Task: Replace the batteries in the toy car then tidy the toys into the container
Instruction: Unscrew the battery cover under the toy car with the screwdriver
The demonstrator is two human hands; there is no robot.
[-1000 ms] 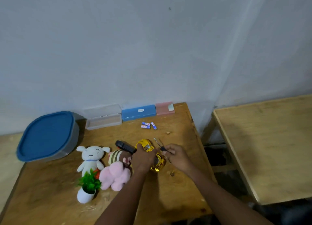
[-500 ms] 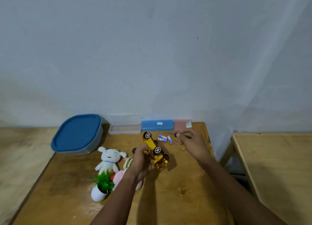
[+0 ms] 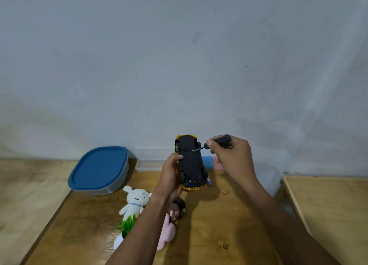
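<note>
My left hand (image 3: 170, 177) grips the yellow toy car (image 3: 190, 163) by its side and holds it up above the table, black underside facing me. My right hand (image 3: 231, 157) is closed on a black screwdriver (image 3: 218, 142) whose tip touches the car's underside near its upper end. One battery (image 3: 209, 182) peeks out on the table below the car; the others are hidden. A grey container (image 3: 99, 170) with a blue lid sits at the back left. A white plush (image 3: 134, 203), a pink plush (image 3: 168, 230) and a small potted plant (image 3: 124, 232) lie by my left arm.
A clear plastic case (image 3: 149, 164), a blue case (image 3: 207, 162) and a pink box (image 3: 217, 165) line the wall behind the car. A second wooden table (image 3: 328, 215) stands to the right across a gap. A small dark toy (image 3: 180, 203) lies near the plushes.
My left hand lifted the car off the table and turned its underside towards me. My right hand carried the screwdriver up and set its tip on the underside. My view shifted right.
</note>
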